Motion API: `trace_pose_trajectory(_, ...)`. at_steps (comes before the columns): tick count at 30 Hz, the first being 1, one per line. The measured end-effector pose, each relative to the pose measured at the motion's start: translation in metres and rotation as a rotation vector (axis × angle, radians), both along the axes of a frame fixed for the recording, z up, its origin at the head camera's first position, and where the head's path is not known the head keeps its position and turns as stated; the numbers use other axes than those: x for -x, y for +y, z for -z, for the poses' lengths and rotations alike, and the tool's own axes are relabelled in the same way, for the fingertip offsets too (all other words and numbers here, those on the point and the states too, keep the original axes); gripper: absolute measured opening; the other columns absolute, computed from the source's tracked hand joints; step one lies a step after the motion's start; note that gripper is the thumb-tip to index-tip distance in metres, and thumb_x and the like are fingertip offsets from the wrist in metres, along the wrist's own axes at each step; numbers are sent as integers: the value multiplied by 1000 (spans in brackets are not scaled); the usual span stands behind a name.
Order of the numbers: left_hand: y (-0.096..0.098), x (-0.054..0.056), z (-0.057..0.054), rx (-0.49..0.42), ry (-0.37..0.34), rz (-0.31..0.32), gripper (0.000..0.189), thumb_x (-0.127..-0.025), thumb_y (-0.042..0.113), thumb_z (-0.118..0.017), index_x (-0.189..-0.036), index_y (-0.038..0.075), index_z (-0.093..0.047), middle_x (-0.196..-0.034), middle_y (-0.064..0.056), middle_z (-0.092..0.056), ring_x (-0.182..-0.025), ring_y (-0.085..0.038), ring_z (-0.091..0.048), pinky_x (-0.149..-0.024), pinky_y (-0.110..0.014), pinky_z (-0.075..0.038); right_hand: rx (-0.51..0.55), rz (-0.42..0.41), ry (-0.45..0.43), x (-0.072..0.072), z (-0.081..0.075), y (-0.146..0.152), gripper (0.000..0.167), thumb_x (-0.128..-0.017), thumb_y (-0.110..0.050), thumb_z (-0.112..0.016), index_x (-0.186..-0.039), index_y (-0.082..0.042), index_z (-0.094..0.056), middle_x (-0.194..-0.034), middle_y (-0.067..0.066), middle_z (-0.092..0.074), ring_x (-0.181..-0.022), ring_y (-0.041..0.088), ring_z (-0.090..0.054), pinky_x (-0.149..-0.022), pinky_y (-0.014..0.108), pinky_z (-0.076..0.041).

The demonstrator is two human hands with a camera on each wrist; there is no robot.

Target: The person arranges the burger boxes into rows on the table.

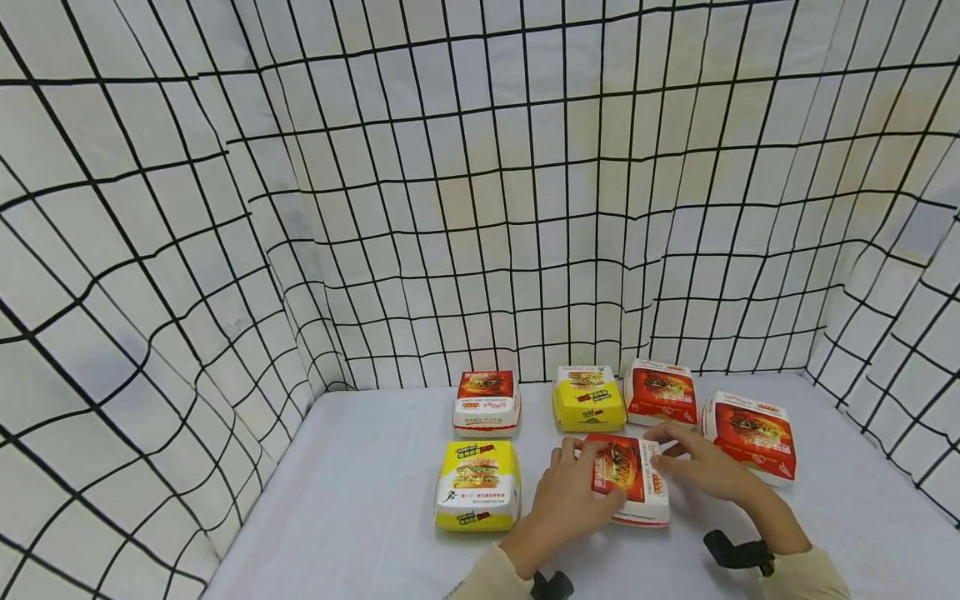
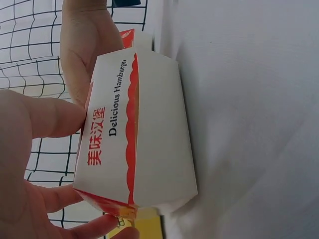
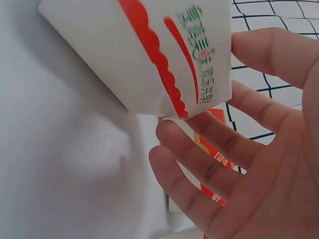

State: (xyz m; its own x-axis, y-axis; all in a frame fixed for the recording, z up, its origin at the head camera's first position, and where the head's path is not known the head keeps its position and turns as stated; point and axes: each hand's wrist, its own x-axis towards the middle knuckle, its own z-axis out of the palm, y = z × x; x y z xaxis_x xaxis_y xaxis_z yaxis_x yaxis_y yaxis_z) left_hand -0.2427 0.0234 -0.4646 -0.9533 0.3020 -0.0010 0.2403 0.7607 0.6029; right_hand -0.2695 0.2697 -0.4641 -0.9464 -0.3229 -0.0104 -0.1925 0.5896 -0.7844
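Both hands are at a red and white hamburger box (image 1: 619, 468) near the front of the white table. My left hand (image 1: 567, 493) grips its left side, the thumb near the front and the fingers toward the back. In the left wrist view the side of the hamburger box (image 2: 117, 119) reads "Delicious Hamburger", with the thumb (image 2: 55, 117) at its upper edge. On the opposite side my right hand (image 1: 701, 461) holds the box, its thumb (image 3: 269, 52) at the top edge and fingertips round a corner. The box's lid is closed.
A yellow box (image 1: 477, 486) lies left of the hands. Behind stand a red and white box (image 1: 486, 403), another yellow box (image 1: 589, 397) and a red box (image 1: 660, 392). One more red box (image 1: 750, 435) is close beyond the right hand. Black netting (image 1: 510, 208) encloses the table's back and sides.
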Motion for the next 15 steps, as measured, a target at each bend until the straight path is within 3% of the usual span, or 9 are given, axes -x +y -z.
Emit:
trace_pose_trajectory(7, -1, 0, -2, -29, -26, -12, 63, -89, 40, -74, -146, 29, -50, -134, -1, -48, -112, -17, -47, -92, -41, -53, -27, 21, 19, 0, -1, 2, 33, -97, -31, -69, -122, -12, -63, -129, 13, -63, -112, 27, -61, -86, 42, -57)
trace_pose_trajectory(15, -2, 0, -1, -36, 3, -17, 55, -95, 34, -65, -146, 22, -49, -137, -5, -48, -115, -18, -47, -92, -42, -51, -11, 12, 22, 2, -1, 4, 23, -98, -28, -67, -112, -11, -63, -117, 9, -65, -106, 24, -62, -84, 34, -53)
